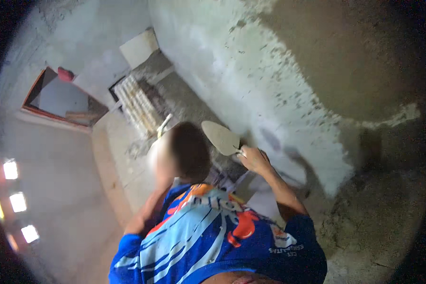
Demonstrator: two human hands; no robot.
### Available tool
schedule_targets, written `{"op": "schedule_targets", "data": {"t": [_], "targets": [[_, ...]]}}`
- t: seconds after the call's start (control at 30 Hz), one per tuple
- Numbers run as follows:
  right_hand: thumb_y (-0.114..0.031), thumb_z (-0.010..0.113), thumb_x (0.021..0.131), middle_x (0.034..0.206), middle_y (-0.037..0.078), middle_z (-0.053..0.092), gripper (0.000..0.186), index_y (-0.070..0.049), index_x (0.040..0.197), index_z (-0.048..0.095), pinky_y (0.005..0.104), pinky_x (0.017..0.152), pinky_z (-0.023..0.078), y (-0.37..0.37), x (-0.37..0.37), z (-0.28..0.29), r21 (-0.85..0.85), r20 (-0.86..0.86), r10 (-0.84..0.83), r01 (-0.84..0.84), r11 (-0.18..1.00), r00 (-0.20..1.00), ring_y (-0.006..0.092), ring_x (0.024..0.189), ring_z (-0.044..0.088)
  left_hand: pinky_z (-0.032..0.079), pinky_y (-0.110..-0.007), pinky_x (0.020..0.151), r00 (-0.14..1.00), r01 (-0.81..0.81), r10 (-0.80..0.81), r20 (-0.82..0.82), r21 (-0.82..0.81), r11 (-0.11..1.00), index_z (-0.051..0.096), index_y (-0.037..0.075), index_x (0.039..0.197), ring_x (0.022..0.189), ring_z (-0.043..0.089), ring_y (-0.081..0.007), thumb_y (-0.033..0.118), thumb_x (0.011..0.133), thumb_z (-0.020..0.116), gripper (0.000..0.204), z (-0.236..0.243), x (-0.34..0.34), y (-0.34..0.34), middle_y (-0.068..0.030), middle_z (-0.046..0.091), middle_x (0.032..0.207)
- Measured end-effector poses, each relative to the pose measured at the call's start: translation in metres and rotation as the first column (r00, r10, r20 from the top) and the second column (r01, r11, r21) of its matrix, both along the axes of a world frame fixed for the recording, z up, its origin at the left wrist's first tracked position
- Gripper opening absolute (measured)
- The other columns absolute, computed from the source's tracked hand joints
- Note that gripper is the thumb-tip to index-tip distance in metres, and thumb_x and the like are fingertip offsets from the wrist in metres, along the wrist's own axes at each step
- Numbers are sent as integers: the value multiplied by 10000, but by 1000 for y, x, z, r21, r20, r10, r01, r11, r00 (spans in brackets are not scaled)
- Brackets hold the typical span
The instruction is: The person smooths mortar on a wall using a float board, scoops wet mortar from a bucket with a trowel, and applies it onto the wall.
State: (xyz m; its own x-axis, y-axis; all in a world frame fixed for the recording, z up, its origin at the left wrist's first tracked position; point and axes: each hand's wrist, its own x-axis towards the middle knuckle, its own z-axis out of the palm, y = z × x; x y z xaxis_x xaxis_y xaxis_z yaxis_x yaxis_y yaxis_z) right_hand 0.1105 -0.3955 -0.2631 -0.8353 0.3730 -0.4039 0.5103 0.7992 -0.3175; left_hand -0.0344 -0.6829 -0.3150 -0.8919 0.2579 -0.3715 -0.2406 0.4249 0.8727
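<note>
Here, right hand [254, 160] grips trowel [220, 137]; left hand [164, 170] at round thing [191, 151].

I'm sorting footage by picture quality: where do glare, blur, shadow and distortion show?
Head view: openings at far left glare white; a smeared patch covers the left forearm's far end; shadows darken the pale wall near the right hand; the trowel's outline reads clearly; fisheye rim goes black.

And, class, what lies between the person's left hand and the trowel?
In the head view, a dark rounded object, its kind unclear, lies between the left hand and the trowel.
</note>
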Motion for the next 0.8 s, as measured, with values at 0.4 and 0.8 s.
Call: {"op": "schedule_targets", "data": {"t": [0.4,0.8], "targets": [[-265,620,765,873,236,645,336,7,963,624,475,711,498,-16,48,-52,-94,-28,-123,120,988,992,395,844,636,329,-220,506,984,119,-163,76,403,907,589,31,999,581,428,-52,-7,800,553,206,36,17,66,52,502,712],[-271,614,877,863,80,656,359,-20,1134,601,289,608,508,95,29,292,-482,-239,-156,22,876,958,135,723,603,440,-263,484,963,-231,144,228,421,877,537,31,1155,589,508,-107,-41,773,546,389,-57,30,3,-29,564,837]]}}
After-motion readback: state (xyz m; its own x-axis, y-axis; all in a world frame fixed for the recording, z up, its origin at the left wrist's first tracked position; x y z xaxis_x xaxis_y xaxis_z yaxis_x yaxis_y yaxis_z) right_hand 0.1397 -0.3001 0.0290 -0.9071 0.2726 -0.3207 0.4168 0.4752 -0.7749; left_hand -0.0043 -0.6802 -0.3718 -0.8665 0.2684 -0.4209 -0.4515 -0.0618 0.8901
